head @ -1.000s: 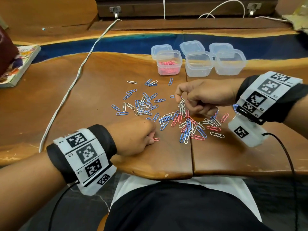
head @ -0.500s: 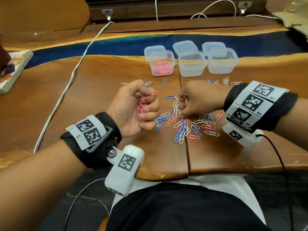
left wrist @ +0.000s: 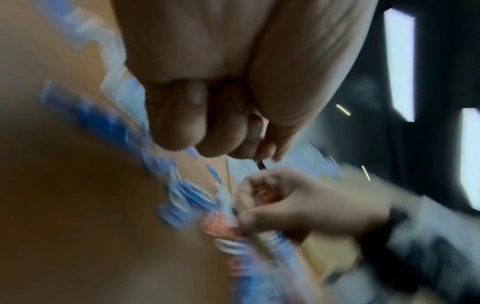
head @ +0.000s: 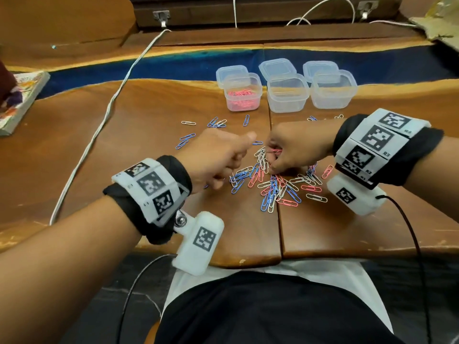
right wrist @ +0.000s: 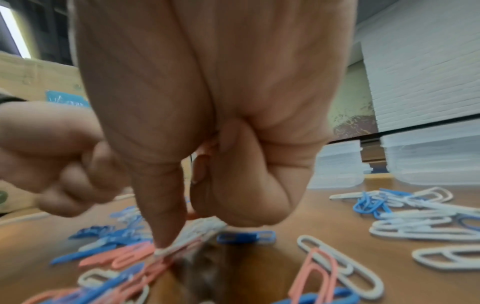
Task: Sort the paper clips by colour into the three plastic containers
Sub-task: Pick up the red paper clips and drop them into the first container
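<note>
A mixed pile of pink, blue and white paper clips [head: 273, 187] lies on the wooden table [head: 139, 150]. Three clear plastic containers stand behind it: the left container [head: 242, 95] holds pink clips, the middle container [head: 288, 95] and the right container [head: 332, 90] look empty. My left hand [head: 218, 157] hovers palm down at the pile's left edge, fingers curled into a fist [left wrist: 197, 123]; the pink clips it held are hidden inside. My right hand [head: 293, 150] is over the pile, pinching pink clips [head: 273, 152] while its index finger [right wrist: 161, 216] touches the heap.
Three lids [head: 232, 72] lie behind the containers. Loose blue and white clips [head: 185, 141] are scattered left of the pile and more [right wrist: 415, 216] at its right. A white cable [head: 99, 125] runs down the table's left side. A book [head: 17, 100] sits far left.
My left hand has turned from palm up to palm down and moved right towards the pile, closing over its pink clips. The right hand stays at the pile with pink clips.
</note>
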`<action>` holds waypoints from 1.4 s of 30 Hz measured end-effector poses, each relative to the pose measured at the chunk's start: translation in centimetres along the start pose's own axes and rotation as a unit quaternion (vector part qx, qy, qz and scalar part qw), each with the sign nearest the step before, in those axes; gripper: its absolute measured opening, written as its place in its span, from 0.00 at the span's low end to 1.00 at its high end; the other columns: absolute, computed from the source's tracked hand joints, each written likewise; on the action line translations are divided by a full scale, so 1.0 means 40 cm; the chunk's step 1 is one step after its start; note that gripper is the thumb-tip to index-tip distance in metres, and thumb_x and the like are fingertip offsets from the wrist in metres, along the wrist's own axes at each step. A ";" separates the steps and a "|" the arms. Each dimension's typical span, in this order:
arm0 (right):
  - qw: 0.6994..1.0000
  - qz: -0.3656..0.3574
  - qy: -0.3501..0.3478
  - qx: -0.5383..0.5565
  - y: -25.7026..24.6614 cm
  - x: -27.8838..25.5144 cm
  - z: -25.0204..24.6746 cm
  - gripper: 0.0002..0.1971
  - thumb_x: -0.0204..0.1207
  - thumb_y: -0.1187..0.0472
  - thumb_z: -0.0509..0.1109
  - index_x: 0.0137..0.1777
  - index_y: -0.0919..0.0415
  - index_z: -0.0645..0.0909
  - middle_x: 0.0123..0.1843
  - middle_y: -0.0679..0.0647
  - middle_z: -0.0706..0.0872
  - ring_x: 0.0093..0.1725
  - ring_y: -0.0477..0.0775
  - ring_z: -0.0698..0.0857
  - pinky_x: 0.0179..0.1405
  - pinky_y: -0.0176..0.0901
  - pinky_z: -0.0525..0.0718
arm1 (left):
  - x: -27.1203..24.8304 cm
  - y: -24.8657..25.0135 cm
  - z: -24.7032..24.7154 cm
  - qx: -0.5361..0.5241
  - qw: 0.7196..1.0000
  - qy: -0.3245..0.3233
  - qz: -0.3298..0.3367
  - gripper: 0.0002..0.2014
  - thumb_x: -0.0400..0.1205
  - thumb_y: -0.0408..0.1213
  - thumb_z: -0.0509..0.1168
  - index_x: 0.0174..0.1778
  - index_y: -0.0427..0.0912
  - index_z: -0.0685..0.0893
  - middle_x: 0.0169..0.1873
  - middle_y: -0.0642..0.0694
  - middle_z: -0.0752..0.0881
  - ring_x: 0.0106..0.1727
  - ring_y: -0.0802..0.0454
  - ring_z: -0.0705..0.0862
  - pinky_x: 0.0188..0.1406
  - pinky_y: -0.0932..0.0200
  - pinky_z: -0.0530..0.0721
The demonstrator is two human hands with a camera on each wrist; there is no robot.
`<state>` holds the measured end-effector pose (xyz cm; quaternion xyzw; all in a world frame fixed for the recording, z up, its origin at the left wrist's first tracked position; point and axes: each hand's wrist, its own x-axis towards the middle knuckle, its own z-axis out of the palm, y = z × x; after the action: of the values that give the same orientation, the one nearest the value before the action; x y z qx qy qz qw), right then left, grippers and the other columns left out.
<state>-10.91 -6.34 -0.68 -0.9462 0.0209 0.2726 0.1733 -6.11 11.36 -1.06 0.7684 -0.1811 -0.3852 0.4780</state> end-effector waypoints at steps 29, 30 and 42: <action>0.950 0.062 0.026 0.304 -0.008 -0.093 0.004 0.06 0.61 0.69 0.55 0.25 0.62 0.66 0.25 0.62 0.71 0.19 0.52 0.62 0.22 0.31 0.62 | 0.001 0.016 0.032 -0.021 0.998 -0.007 -0.051 0.14 0.78 0.36 0.58 0.27 0.47 0.65 0.21 0.48 0.66 0.21 0.53 0.54 0.24 0.67 0.52; 0.943 0.055 0.038 0.326 -0.006 -0.093 0.004 0.08 0.59 0.71 0.55 0.23 0.61 0.65 0.24 0.62 0.72 0.17 0.51 0.62 0.22 0.30 0.62 | 0.005 0.012 0.031 -0.035 0.998 -0.011 -0.048 0.14 0.79 0.35 0.58 0.27 0.47 0.66 0.21 0.48 0.66 0.20 0.54 0.55 0.22 0.69 0.53; 0.934 0.075 0.059 0.345 0.017 -0.067 0.013 0.12 0.69 0.64 0.70 0.27 0.58 0.72 0.26 0.56 0.68 0.20 0.50 0.64 0.20 0.32 0.62 | 0.033 0.009 0.043 0.125 0.991 -0.032 -0.020 0.20 0.72 0.39 0.77 0.25 0.45 0.71 0.21 0.48 0.70 0.20 0.53 0.66 0.14 0.69 0.64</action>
<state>-13.54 -6.96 0.08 -0.8381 0.1943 0.2047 0.4667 -6.56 9.31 -1.73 0.8129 -0.2272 -0.3933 0.3645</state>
